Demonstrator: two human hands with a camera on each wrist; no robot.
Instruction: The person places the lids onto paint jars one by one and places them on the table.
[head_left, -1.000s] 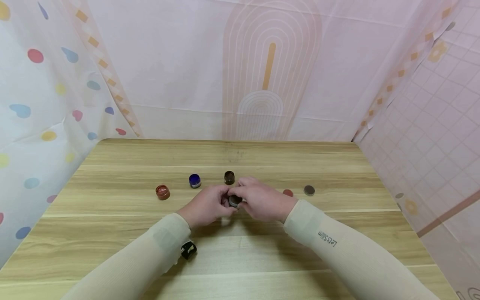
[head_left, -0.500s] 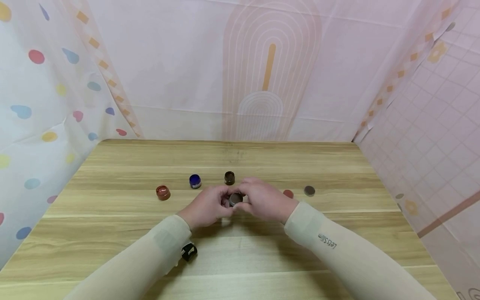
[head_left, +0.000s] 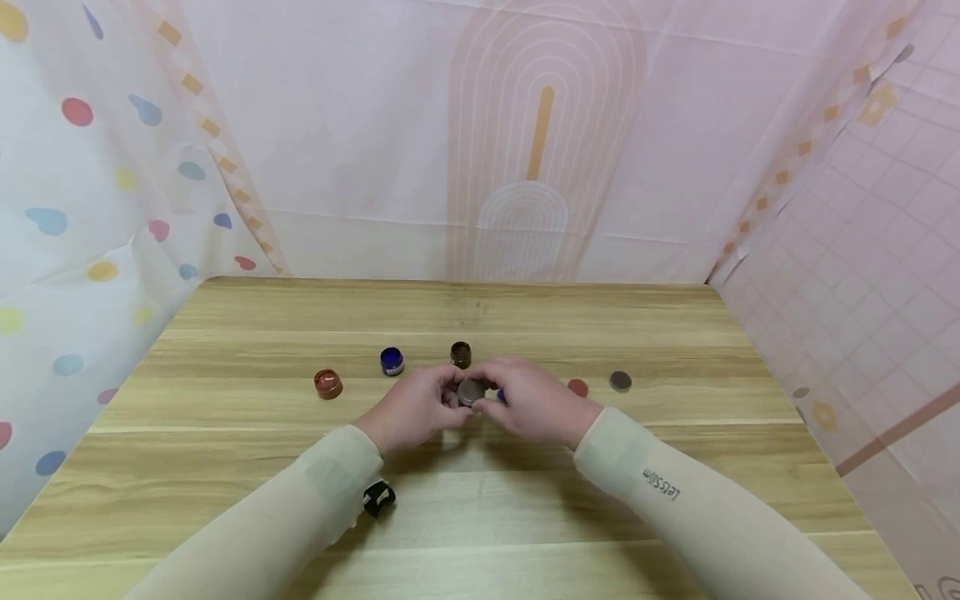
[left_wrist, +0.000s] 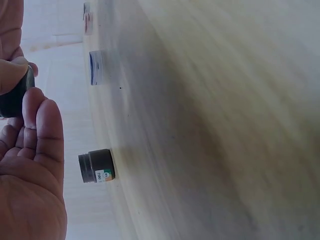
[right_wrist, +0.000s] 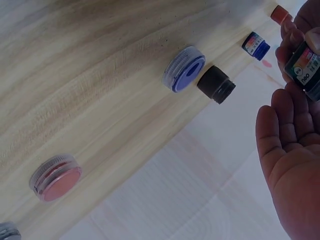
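Above the middle of the table my left hand (head_left: 415, 406) grips a small paint jar (right_wrist: 304, 68) with a dark green label. Its round top faces up in the head view, a greyish lid (head_left: 471, 391). My right hand (head_left: 536, 406) has its thumb and fingers around the top of the jar from the right. Close behind the hands stands an uncovered dark brown paint jar (head_left: 461, 354). A blue lid (right_wrist: 185, 69) lies just beyond my right hand, mostly covered by it in the head view.
A blue paint jar (head_left: 392, 361) and a red-brown paint jar (head_left: 327, 384) stand uncovered to the left. To the right lie a red lid (head_left: 577, 387) and a greyish-brown lid (head_left: 620, 382). Patterned cloth walls (head_left: 360, 142) border the wooden table (head_left: 600, 325).
My right hand has shifted a little to the right and its fingers have turned around the jar's top. More of the greyish lid and a bit of the blue lid now show.
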